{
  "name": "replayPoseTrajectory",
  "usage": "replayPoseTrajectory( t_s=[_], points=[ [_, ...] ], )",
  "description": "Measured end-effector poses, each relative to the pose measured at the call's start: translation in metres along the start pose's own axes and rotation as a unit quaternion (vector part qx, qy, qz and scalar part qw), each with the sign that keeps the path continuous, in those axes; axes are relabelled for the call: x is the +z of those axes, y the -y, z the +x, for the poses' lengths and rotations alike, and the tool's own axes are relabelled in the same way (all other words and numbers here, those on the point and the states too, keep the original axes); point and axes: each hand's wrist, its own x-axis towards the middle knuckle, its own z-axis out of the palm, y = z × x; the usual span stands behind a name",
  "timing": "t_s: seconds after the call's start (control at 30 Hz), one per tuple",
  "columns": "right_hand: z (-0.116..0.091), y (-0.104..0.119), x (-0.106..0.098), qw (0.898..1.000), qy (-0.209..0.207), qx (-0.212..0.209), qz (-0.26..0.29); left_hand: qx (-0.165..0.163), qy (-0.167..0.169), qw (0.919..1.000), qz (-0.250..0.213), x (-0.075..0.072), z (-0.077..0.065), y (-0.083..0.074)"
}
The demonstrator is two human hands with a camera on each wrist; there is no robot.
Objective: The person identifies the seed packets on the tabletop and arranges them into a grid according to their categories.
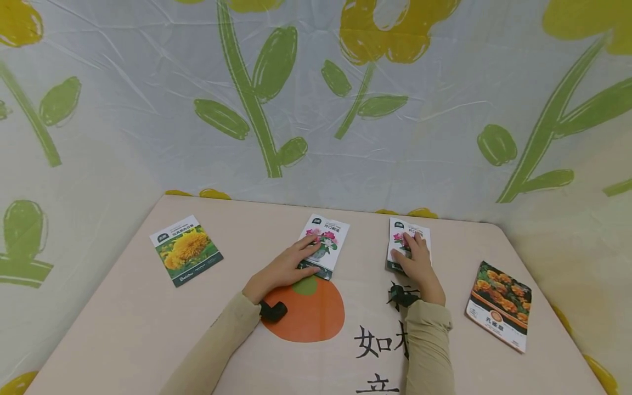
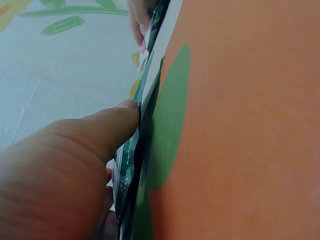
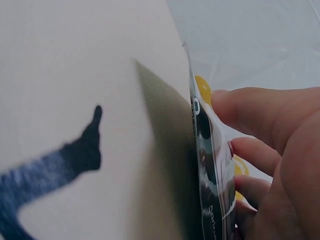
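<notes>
Left hand (image 1: 285, 266), fingers relaxed, rests on a pink-flowered packet (image 1: 332, 247) at the far edge of the bench's (image 1: 148, 340) orange print (image 1: 311, 318); right hand (image 1: 419, 264), fingers loosely extended, touches a matching packet (image 1: 398, 231) beyond and right of that print, perhaps tilted slightly up.

White, pink-flowered packets (image 1: 329, 249), pale-pink table (image 1: 247, 236), and white backdrop (image 1: 419, 164) in yellow-and-green floral pattern

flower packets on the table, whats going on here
A person has the left hand on one pink-flower packet and the right hand on a similar packet, both toward the far edge of the table. Neither hand touches the other two: a yellow-flower packet lies to the left and an orange-flower packet to the right.
</notes>
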Motion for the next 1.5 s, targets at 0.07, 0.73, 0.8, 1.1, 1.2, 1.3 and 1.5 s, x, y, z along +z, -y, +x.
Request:
replayPoseTrajectory(
  t_s=[0.07,0.73,0.8,1.1,1.2,1.3,1.5],
  points=[
    [0.001,-0.001,0.000,1.000,-0.001,0.000,-0.001,0.000,-0.002,1.0000,0.000,-0.001,-0.001,0.000],
    [0.000,0.002,0.001,1.000,0.000,0.005,-0.007,-0.010,-0.041,0.9988,0.025,-0.005,-0.008,-0.006],
    [0.000,0.002,0.000,1.000,0.001,0.007,-0.007,-0.008,-0.048,0.9985,0.026,-0.005,-0.009,-0.006],
    [-0.002,0.006,-0.001,1.000,0.011,0.017,-0.006,-0.028,-0.053,0.9970,0.048,-0.005,-0.011,-0.006],
    [-0.002,0.006,-0.001,1.000,0.012,0.018,-0.007,-0.038,-0.054,0.9962,0.057,-0.005,-0.011,-0.004],
    [-0.002,0.006,-0.001,1.000,0.012,0.019,-0.006,-0.042,-0.059,0.9956,0.059,-0.006,-0.013,-0.004],
    [-0.003,0.005,0.000,1.000,0.008,0.014,-0.006,-0.041,-0.068,0.9946,0.067,-0.009,-0.014,-0.006]
  ],
)
